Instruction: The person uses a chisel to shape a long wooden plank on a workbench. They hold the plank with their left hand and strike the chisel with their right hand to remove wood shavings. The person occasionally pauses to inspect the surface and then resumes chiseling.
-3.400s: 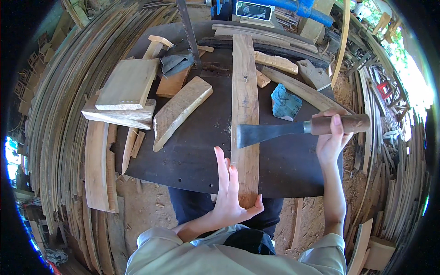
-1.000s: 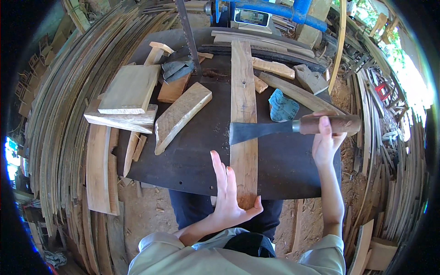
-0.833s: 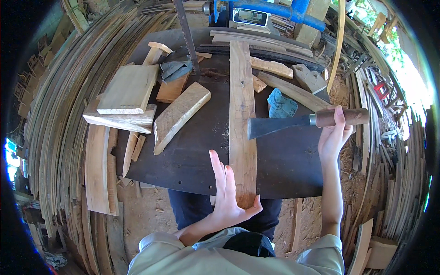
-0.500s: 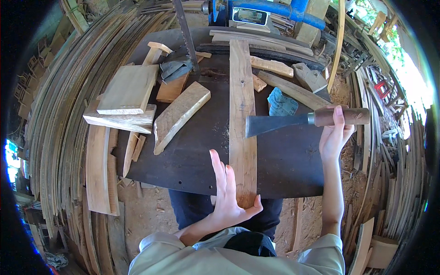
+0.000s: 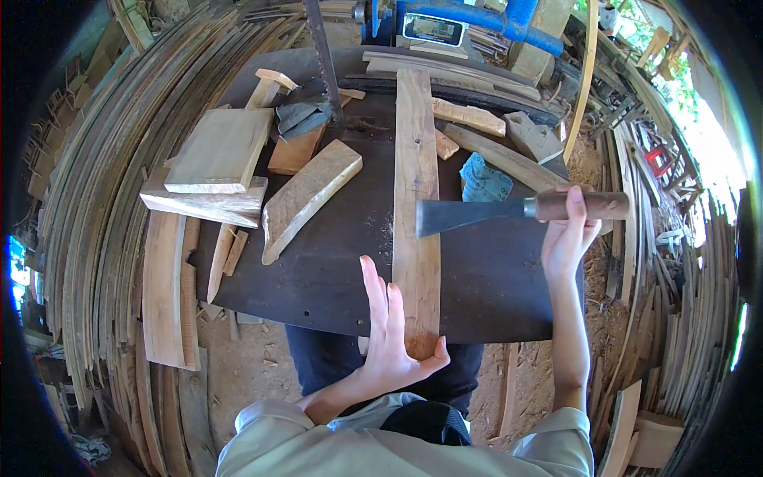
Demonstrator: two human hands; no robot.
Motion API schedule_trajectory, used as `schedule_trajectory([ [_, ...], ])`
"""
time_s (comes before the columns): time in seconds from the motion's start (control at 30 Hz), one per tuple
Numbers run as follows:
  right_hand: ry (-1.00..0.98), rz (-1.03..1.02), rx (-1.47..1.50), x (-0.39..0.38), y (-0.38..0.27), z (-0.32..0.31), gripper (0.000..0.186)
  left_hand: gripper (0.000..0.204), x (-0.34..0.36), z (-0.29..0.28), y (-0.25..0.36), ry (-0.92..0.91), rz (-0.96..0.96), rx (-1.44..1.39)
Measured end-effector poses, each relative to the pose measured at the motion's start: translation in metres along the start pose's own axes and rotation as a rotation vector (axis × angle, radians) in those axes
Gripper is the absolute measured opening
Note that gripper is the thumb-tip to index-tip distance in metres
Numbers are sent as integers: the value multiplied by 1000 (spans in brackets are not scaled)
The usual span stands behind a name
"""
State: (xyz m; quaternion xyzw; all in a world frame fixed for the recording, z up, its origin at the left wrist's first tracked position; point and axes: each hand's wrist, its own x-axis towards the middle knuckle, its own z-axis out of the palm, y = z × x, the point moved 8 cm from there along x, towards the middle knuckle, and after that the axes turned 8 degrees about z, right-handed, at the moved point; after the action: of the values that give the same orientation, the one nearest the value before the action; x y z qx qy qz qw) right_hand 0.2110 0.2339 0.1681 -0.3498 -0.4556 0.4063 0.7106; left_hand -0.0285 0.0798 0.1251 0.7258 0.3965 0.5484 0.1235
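My right hand (image 5: 567, 242) grips the wooden handle of a wide-bladed chisel (image 5: 477, 215), held level in the air. Its flared steel blade points left, with the edge over a long, narrow board (image 5: 416, 246); I cannot tell whether it touches. The board runs lengthwise from the far part of the dark table (image 5: 334, 278) to its near edge. By the board's near end is my left hand (image 5: 392, 354), empty, fingers raised and thumb spread to the right. A crumpled blue piece of sandpaper (image 5: 486, 178) lies behind the chisel.
An upright saw blade (image 5: 323, 63) passes through the table at the far left. Wood blocks (image 5: 311, 203) and a square slab (image 5: 220, 151) lie to the left; offcuts (image 5: 469, 118) lie far right. Blue machinery (image 5: 509, 24) stands behind. Stacked strips (image 5: 103, 199) flank the table.
The chisel and my right hand have shifted slightly left, with the blade edge nearer the board's left side. My left hand stays beside the board's near end. The whole view has moved a little.
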Motion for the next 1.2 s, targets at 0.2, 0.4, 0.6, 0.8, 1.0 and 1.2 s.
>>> schedule_trajectory([
  [0.2, -130, 34, -47, -4, 8, 16, 18, 109, 0, -2, 2, 21, 19, 19],
  [0.4, -164, 82, 10, 6, 21, 10, 18, 110, 4, -4, 7, 19, 36, 43],
  [0.6, -145, 80, 118, 10, 24, 16, 20, 119, 1, -3, 3, 2, 35, 74],
  [0.8, -196, 19, 82, 18, 30, 9, 19, 116, -1, -2, 5, 17, 28, 58],
  [1.0, -224, -64, -32, 9, 11, 12, 20, 113, -3, -3, 8, 37, 35, 14],
  [1.2, -159, -153, -122, -39, -21, 5, 19, 115, -6, -3, 7, 53, 37, 23],
])
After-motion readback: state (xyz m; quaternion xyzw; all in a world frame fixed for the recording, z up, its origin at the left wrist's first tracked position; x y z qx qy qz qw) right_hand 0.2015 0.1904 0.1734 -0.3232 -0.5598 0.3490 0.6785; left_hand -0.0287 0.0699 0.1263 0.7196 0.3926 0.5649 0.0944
